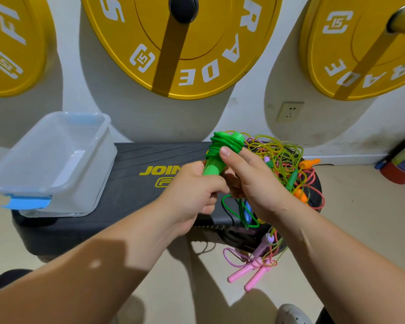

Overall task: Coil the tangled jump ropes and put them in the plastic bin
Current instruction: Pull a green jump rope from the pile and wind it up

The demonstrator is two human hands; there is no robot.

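Observation:
Both hands hold a green jump rope [222, 148] above the black step platform [131, 181]. Its cord is wound round the two green handles. My left hand [192, 195] grips the lower end of the handles. My right hand [250, 181] holds the bundle from the right, thumb pressed on the wound cord. A loose green loop [229, 209] hangs below the hands. A tangle of yellow, pink and orange ropes [288, 164] lies on the platform's right end. A pink rope's handles [250, 274] dangle to the floor. The clear plastic bin [56, 160] with blue latches stands on the platform's left end, nothing visible inside.
Three yellow weight plates [185, 43] hang on the white wall behind. A wall socket [289, 112] sits low on the wall. A red object [402, 169] stands on the floor at far right. My shoe [292, 314] shows at the bottom edge.

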